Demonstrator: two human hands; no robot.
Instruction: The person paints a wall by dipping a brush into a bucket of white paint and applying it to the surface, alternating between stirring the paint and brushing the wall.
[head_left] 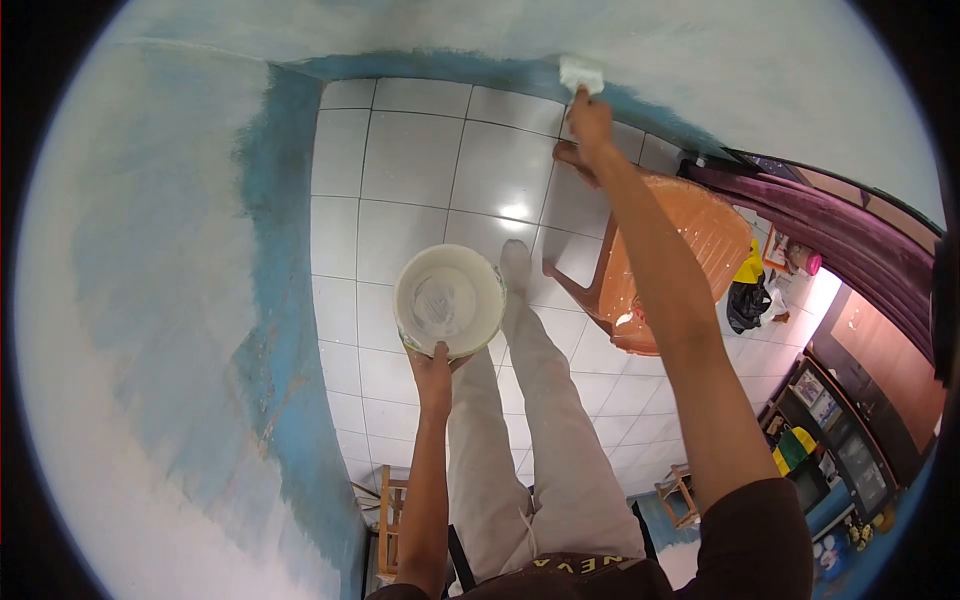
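Observation:
My left hand (433, 378) grips the rim of a white paint bucket (403, 300), thumb over the edge and fingers underneath. Some white paint (440, 300) shows at the bucket's bottom. Stretched out ahead, my right hand (592, 125) is closed around the handle of a paintbrush, whose white, paint-covered bristles (581, 75) touch the wall. The handle itself is mostly hidden by my fingers. Around the brush, the wall (700, 60) is whitish above a blue band (450, 70) that runs along the floor.
An orange plastic chair (690, 225) stands under my right arm. White tiles (410, 160) cover the floor. On the left, another wall (150, 250) is partly white, partly blue. A purple curtain (840, 220), bags (747, 300) and a cabinet (835, 420) are at right; a wooden ladder-like frame (392, 510) stands lower left.

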